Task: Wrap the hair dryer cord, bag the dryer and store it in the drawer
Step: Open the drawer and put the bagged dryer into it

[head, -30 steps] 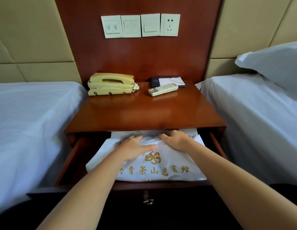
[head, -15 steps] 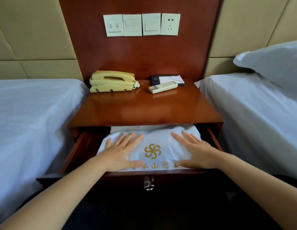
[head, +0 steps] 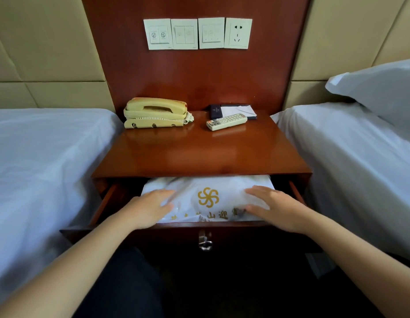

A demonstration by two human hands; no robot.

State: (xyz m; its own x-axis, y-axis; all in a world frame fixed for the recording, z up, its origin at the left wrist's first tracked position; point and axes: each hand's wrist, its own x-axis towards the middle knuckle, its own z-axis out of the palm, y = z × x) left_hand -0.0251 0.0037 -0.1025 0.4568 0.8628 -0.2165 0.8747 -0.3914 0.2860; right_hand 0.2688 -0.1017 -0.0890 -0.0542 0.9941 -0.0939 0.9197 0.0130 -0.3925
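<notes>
Left fingers (head: 163,194) straight, close together, flat on white bag (head: 224,187). Right fingers (head: 256,191) straight, slightly spread, also flat on it. Left hand (head: 151,207) and right hand (head: 276,208) flank the gold logo. Bag lies in open drawer (head: 103,203) of nightstand (head: 199,152); phone (head: 155,112) and remote (head: 227,121) on top.

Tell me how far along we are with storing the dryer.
Done: the white bag lies in the open drawer. Its contents are hidden, so wrapping and bagging cannot be checked. In hand: the left hand and right hand press flat on the bag. Left: push the drawer shut.
</notes>
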